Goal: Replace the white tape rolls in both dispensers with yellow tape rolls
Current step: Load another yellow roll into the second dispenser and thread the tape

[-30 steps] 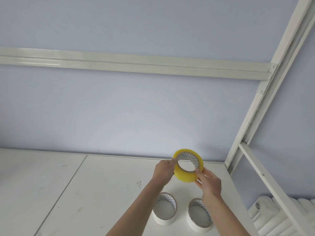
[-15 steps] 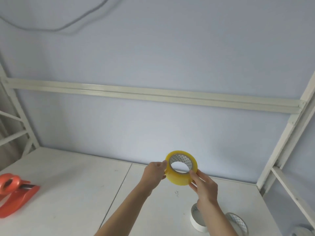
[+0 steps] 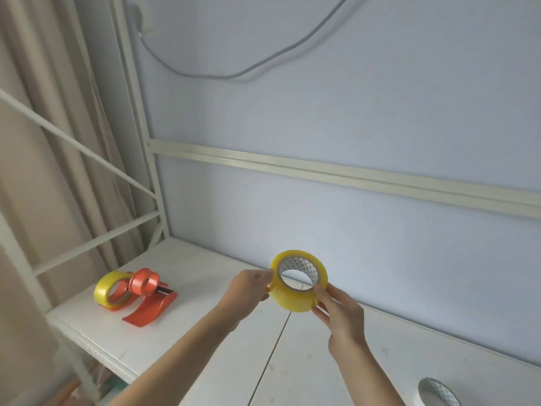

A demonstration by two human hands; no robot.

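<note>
I hold a yellow tape roll (image 3: 292,298) in the air above the white table (image 3: 205,341), its hole facing me. My left hand (image 3: 248,290) pinches its left rim and my right hand (image 3: 339,309) grips its lower right side. At the table's far left stand two orange dispensers: one (image 3: 117,301) carries a yellow tape roll (image 3: 102,290), and the one (image 3: 149,300) beside it has a bare orange hub. A white tape roll (image 3: 437,395) lies on the table at the bottom right, cut off by the frame edge.
A white metal frame (image 3: 152,183) rises behind the left end of the table, with a beige curtain (image 3: 44,142) beyond it. A rail (image 3: 351,174) runs along the pale blue wall, and a grey cable (image 3: 234,74) hangs above it.
My view has swung to the left: the two dispensers have come into sight and the white rolls have slid to the bottom right edge. Both hands keep holding the yellow roll.
</note>
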